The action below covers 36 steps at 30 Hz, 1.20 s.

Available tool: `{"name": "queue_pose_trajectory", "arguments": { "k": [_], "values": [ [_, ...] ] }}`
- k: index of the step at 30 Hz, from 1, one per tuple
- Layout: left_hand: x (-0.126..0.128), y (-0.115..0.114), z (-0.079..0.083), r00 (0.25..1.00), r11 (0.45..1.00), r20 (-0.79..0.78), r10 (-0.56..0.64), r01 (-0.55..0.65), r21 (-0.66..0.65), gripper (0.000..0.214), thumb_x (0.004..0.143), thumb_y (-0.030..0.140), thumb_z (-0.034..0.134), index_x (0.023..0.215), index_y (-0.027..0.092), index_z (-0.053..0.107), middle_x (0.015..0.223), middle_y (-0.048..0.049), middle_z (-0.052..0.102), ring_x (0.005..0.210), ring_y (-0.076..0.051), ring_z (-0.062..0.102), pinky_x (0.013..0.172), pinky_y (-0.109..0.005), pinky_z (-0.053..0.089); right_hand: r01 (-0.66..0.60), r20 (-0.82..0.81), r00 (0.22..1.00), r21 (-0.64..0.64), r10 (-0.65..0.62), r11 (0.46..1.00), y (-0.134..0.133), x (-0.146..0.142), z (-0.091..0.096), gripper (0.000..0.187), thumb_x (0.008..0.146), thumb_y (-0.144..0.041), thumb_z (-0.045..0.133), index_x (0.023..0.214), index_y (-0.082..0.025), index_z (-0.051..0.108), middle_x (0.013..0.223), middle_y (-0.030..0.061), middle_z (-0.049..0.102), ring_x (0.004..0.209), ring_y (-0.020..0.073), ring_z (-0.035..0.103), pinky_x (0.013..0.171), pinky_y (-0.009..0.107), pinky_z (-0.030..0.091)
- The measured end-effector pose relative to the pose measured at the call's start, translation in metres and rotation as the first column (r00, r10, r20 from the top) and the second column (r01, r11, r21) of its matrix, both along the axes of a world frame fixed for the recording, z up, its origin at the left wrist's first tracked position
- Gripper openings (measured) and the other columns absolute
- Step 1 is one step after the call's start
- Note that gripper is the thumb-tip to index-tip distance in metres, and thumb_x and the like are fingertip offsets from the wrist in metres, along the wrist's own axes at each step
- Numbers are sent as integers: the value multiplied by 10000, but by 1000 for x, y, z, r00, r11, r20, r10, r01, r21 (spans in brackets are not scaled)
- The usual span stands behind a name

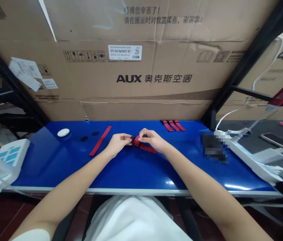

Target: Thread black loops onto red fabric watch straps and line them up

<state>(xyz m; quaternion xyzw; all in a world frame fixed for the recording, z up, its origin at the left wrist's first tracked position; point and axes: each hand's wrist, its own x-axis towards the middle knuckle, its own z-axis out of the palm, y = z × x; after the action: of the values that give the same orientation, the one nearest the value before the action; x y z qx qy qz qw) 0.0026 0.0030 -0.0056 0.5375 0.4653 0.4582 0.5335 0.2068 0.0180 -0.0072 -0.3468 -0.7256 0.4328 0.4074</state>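
Over the middle of the blue table, my left hand (117,144) pinches a small black buckle (133,141) between thumb and fingertips. My right hand (154,139) is closed on a red strap (136,142) right beside the buckle, and the strap's tail (148,149) trails out below that hand. Exactly how the strap runs through the buckle is hidden by my fingers. Left of my hands lies a loose flat red strap (100,140), with two small black plastic pieces (95,133) near it. Several red straps with black buckles (173,125) lie side by side at the back right.
A round white object (63,132) lies at the table's (63,167) left. Power strips stand at the left (12,155) and right (252,159) edges, with cables. A blurred dark item (213,147) lies at right. A large cardboard sheet (131,90) closes off the back between black posts.
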Motion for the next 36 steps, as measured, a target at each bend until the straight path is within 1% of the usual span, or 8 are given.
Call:
{"name": "queue_pose_trajectory", "arguments": {
  "k": [3, 5, 9, 12, 16, 19, 26, 36],
  "values": [
    [2, -3, 0, 977, 977, -204, 61, -16, 215, 239, 711, 170, 734, 943, 113, 733, 843, -90, 740, 720, -196, 708, 771, -359, 585, 78, 134, 988, -18, -74, 997, 1, -2, -2, 130, 702, -266, 665, 649, -167, 599, 845, 15, 547, 647, 113, 520, 640, 275, 418],
    [4, -8, 1, 951, 942, -296, 95, 10, 336, 232, 729, 185, 711, 954, 135, 738, 873, -86, 738, 765, -200, 708, 754, -334, 586, 96, 129, 988, -39, -90, 995, 1, -5, -4, 122, 697, -250, 649, 641, -166, 580, 822, 13, 552, 601, 103, 527, 589, 262, 420],
    [9, -16, 2, 929, 907, -354, 109, 52, 417, 217, 751, 195, 684, 955, 142, 735, 896, -87, 729, 800, -199, 705, 729, -312, 589, 86, 66, 995, -66, -81, 994, 2, -8, -8, 118, 695, -257, 646, 656, -161, 589, 862, 25, 577, 595, 99, 560, 567, 250, 446],
    [10, -16, 2, 949, 934, -308, 67, 49, 353, 234, 756, 223, 701, 968, 129, 729, 895, -96, 732, 791, -210, 711, 750, -340, 591, 88, 53, 995, -41, -85, 995, 3, -7, -8, 105, 686, -248, 653, 652, -156, 616, 874, 28, 588, 614, 99, 565, 594, 251, 456],
    [7, -11, 3, 996, 984, -79, -40, 53, 172, 306, 742, 310, 752, 977, 115, 720, 890, -97, 742, 742, -204, 716, 798, -386, 585, 80, 10, 997, -45, -79, 996, 2, -6, -6, 114, 687, -256, 676, 657, -156, 628, 852, 24, 597, 631, 109, 577, 619, 264, 464],
    [5, -9, 3, 997, 995, 49, -56, 51, 86, 358, 662, 328, 826, 932, 115, 728, 849, -83, 743, 731, -192, 707, 809, -387, 578, 68, -2, 998, -52, -68, 996, 1, -6, -5, 116, 683, -254, 693, 655, -159, 632, 836, 20, 598, 625, 112, 576, 607, 266, 455],
    [4, -9, 2, 994, 990, 9, -113, 112, 87, 352, 626, 318, 851, 908, 132, 754, 868, -84, 751, 769, -188, 697, 842, -370, 553, 24, 61, 998, -1, -24, 1000, -1, -5, -2, 93, 653, -227, 731, 614, -164, 675, 814, 11, 558, 660, 109, 540, 624, 260, 428],
    [5, -7, -3, 992, 993, 59, -110, 107, 56, 345, 574, 287, 877, 831, 138, 702, 857, -61, 732, 785, -172, 678, 846, -355, 523, -47, 134, 990, 48, 40, 998, -4, -2, 5, 71, 656, -204, 732, 625, -164, 681, 759, 10, 570, 684, 123, 541, 655, 268, 422]
  ]
}}
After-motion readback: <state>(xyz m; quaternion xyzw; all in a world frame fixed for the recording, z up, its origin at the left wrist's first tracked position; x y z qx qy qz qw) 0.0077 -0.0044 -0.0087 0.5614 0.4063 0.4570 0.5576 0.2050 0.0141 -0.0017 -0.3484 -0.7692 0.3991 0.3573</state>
